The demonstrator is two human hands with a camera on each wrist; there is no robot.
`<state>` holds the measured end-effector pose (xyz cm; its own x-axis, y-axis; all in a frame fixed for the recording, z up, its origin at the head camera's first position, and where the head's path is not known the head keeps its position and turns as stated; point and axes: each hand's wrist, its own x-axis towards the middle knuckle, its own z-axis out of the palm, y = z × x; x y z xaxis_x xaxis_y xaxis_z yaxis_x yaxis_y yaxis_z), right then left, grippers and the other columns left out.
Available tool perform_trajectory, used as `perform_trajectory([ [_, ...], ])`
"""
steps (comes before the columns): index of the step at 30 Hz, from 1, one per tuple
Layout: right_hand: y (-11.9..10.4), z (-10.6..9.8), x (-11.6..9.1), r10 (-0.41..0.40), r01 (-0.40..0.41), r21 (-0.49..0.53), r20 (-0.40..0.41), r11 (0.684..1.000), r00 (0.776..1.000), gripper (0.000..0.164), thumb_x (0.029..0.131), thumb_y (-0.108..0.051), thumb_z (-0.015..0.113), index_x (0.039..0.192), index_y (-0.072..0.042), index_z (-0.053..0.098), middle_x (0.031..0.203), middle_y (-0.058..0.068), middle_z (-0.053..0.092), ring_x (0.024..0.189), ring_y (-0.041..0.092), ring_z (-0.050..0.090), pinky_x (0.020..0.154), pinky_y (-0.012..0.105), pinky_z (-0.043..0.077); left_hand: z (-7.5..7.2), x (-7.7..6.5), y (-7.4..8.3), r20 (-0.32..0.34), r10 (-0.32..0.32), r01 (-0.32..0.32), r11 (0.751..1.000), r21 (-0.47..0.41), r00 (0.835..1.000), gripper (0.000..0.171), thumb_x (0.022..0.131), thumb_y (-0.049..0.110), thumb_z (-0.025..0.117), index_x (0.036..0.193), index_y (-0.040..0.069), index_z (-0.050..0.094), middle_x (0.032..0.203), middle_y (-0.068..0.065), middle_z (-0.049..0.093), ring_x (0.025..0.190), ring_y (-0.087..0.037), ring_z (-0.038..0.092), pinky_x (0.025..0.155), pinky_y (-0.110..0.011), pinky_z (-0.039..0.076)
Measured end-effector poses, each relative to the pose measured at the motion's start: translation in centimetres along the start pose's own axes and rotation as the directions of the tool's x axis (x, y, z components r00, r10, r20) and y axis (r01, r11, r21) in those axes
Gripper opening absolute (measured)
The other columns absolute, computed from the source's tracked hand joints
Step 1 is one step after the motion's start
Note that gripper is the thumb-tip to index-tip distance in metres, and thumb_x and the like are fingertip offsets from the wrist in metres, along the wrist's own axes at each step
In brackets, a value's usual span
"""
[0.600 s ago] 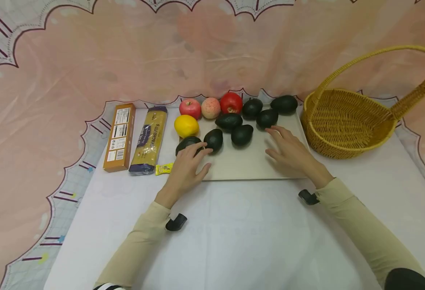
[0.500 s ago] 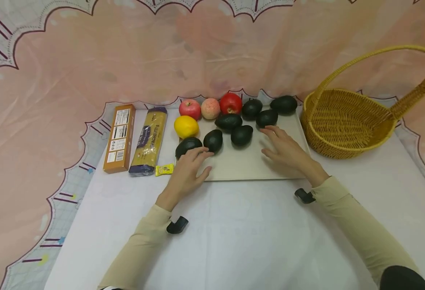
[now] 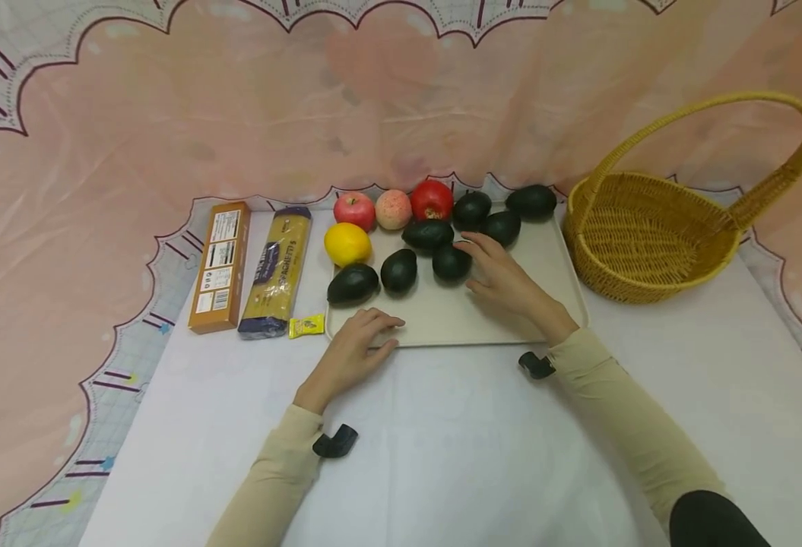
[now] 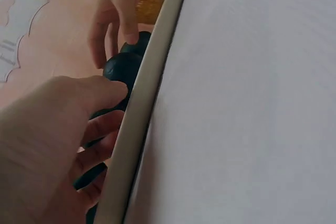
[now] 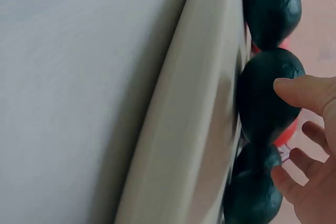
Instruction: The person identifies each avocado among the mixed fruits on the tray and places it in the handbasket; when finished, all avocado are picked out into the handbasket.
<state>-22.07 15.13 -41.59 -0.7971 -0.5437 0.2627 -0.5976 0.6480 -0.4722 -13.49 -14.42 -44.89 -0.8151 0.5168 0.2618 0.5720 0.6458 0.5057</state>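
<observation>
Several dark green avocados lie on a cream tray point(image 3: 510, 319). My right hand point(image 3: 506, 282) reaches over the tray, fingers spread beside the front-middle avocado point(image 3: 447, 266). In the right wrist view its thumb point(image 5: 299, 92) overlaps an avocado point(image 5: 268, 98), the other fingers held apart from the thumb. My left hand point(image 3: 354, 351) hovers at the tray's front left edge with loosely bent fingers and nothing in them. Closest to it are the front-left avocado point(image 3: 353, 283) and another avocado point(image 3: 399, 271).
Along the tray's back sit a red apple point(image 3: 355, 210), a peach point(image 3: 394, 209) and a pomegranate point(image 3: 432, 200); a lemon point(image 3: 347, 244) is at the left. A spaghetti pack point(image 3: 279, 266), an orange-brown box point(image 3: 219, 266) and a yellow sachet point(image 3: 306, 326) lie left. A wicker basket point(image 3: 647, 266) stands right.
My right hand has moved left, from the right-hand avocados to the front-middle one. My left hand has drawn back toward the tray's front edge, away from the front-left avocado.
</observation>
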Motion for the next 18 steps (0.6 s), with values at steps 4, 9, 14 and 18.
perform_trajectory([
  [4,-0.3,0.5,0.6,0.010,-0.010,0.017,0.010,1.000,1.000,0.066,0.081,-0.005,0.070,0.139,-0.009,0.040,0.150,0.015,0.030,0.140,0.039,0.023,0.111,0.058,0.021,0.2,-0.5,-0.7,-0.004,-0.030,0.030,0.999,-0.014,1.000,0.026,0.088,0.026,0.066,0.113,0.020,0.065,0.104,0.006,0.062,0.096,-0.011,0.050,0.083,-0.032,0.041],
  [9,-0.4,0.7,0.7,0.058,-0.058,0.004,0.020,0.998,0.998,0.064,0.083,-0.009,0.068,0.140,-0.012,0.040,0.147,0.014,0.034,0.138,0.037,0.028,0.111,0.059,0.019,0.1,-0.5,-1.1,-0.029,-0.028,0.029,1.000,0.012,0.999,0.026,0.086,0.030,0.068,0.111,0.020,0.067,0.102,0.005,0.062,0.095,-0.012,0.049,0.080,-0.031,0.039],
  [14,-0.2,1.1,1.0,0.065,-0.065,-0.011,0.000,0.998,0.998,0.064,0.083,-0.014,0.071,0.140,-0.013,0.042,0.139,0.014,0.039,0.129,0.035,0.034,0.109,0.057,0.021,-0.2,-0.9,-1.4,-0.022,-0.060,0.060,0.998,0.004,0.998,0.028,0.086,0.031,0.069,0.112,0.020,0.066,0.101,0.005,0.062,0.095,-0.011,0.050,0.081,-0.031,0.040],
  [18,0.1,1.4,1.3,0.071,-0.071,-0.021,-0.020,0.997,0.997,0.063,0.082,-0.017,0.072,0.138,-0.011,0.043,0.134,0.016,0.041,0.125,0.036,0.036,0.107,0.055,0.023,-0.3,-1.3,-1.6,-0.008,-0.084,0.084,0.996,-0.010,0.996,0.031,0.086,0.031,0.069,0.115,0.020,0.065,0.102,0.007,0.062,0.096,-0.010,0.051,0.082,-0.031,0.040],
])
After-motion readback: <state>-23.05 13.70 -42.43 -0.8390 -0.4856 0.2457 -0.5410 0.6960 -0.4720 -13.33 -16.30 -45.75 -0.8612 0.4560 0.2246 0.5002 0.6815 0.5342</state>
